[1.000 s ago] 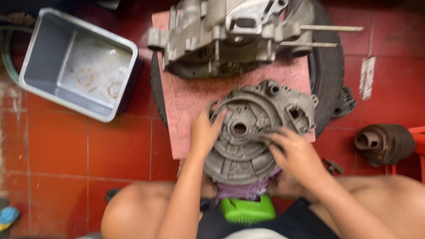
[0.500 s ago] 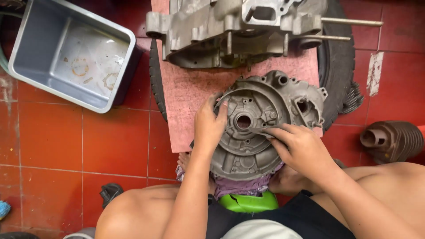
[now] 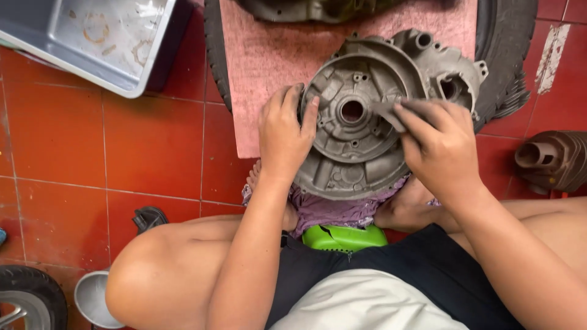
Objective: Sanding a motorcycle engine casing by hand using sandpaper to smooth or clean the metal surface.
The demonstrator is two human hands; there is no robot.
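A seated person's knees and dark shorts filled the bottom of the frame, with a green plastic object [image 3: 343,237] and a crumpled purple rag [image 3: 333,211] lying just beyond them at 6 o'clock of the work. Above these, a round grey cast-metal engine cover [image 3: 361,131] rested partly on the rag and partly on a pink mat [image 3: 269,67] spread over a black tyre [image 3: 507,55]. The left hand [image 3: 282,137] lay on the cover's rim at 9 o'clock, fingers [image 3: 306,116] curled over the edge and steadying it rather than lifting. The right hand [image 3: 440,146], at 3 o'clock, pinched a small grey scrap, seemingly abrasive cloth [image 3: 385,113], between closed fingers and pressed it against the face near the central bore. The casting looked heavy, rigid and dusty rather than slick, with ribs and bosses that could bite into skin; the thick outer rim, taken at opposite sides with both hands, appeared the safest hold, while the thin lugs at 1 o'clock seemed poor places to bear its weight. Farther out, a finned grey cylinder [image 3: 553,160] lay on the red tiled floor [image 3: 92,146] at 3 o'clock, a grey plastic tub [image 3: 110,36] stood at 10 o'clock, and another engine casing [image 3: 318,7] sat at 12 o'clock.
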